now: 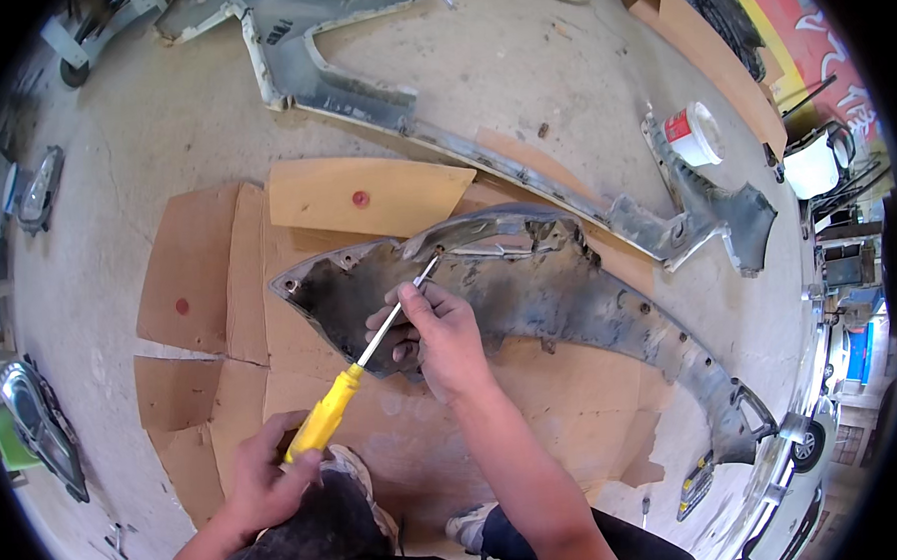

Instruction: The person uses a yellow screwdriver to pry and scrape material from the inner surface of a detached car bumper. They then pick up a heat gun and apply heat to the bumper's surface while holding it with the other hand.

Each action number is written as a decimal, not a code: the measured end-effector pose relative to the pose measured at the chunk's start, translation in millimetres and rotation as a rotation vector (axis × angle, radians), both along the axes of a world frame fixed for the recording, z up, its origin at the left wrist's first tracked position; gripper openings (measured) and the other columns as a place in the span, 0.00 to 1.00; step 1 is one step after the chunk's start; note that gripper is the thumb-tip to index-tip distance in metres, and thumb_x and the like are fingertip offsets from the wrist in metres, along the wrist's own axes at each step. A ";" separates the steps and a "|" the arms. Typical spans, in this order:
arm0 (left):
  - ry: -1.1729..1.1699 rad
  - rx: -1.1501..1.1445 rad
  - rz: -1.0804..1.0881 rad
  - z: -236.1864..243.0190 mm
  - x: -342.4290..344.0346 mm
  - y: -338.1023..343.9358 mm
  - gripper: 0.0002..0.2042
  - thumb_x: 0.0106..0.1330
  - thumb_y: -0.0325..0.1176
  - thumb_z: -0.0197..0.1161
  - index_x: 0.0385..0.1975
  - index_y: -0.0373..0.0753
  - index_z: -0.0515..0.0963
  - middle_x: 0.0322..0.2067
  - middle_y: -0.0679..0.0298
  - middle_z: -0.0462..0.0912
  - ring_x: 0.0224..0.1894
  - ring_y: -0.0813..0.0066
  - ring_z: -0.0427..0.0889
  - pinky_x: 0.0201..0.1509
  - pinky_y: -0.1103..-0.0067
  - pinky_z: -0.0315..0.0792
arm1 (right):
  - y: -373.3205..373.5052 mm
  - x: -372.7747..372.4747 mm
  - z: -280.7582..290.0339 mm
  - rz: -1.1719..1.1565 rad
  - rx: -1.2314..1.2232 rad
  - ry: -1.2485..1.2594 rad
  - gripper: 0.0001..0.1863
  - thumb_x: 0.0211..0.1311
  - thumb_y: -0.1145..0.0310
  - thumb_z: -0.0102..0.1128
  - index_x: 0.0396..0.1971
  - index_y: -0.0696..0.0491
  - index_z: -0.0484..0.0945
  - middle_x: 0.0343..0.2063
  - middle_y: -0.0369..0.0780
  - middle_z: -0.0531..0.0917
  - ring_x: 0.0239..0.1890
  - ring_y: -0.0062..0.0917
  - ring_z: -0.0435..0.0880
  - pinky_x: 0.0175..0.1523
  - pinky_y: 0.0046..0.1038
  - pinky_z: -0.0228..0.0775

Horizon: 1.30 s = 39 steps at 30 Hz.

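My left hand [267, 478] is closed around the yellow handle of a screwdriver [324, 414]. My right hand [439, 340] steadies the metal shaft, thumb and fingers closed about it. The tip meets a small clip or hole near the upper edge of a dirty car fender panel [529, 291]; exactly how it sits there is too small to tell. That panel lies with its blackened inner side up, its pointed end to the left and a narrow arm curving down to the right. Beneath it is flattened cardboard [303, 386].
A long grey body frame piece [341, 115] stretches across the floor beyond the panel. At the right stands a white bucket [700, 134]. Headlight units [36, 418] lie far left. A yellow-and-grey tool [695, 486] rests near the lower right, and a car [793, 495] is parked beyond.
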<state>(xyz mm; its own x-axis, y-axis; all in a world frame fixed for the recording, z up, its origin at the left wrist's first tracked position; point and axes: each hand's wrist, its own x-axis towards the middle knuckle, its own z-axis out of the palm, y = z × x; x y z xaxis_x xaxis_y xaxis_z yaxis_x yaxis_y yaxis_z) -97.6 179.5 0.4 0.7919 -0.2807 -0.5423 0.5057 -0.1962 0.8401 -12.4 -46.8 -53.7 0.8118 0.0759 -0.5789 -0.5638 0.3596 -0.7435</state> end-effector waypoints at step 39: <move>-0.166 0.025 0.075 -22.7 -2.8 -10.4 0.20 0.71 0.44 0.43 0.47 0.30 0.67 0.23 0.56 0.77 0.21 0.70 0.77 0.29 0.78 0.73 | -0.7 11.4 -5.6 -0.020 -0.116 -0.060 0.14 0.69 0.56 0.50 0.36 0.53 0.71 0.27 0.41 0.84 0.26 0.20 0.82 0.29 0.19 0.68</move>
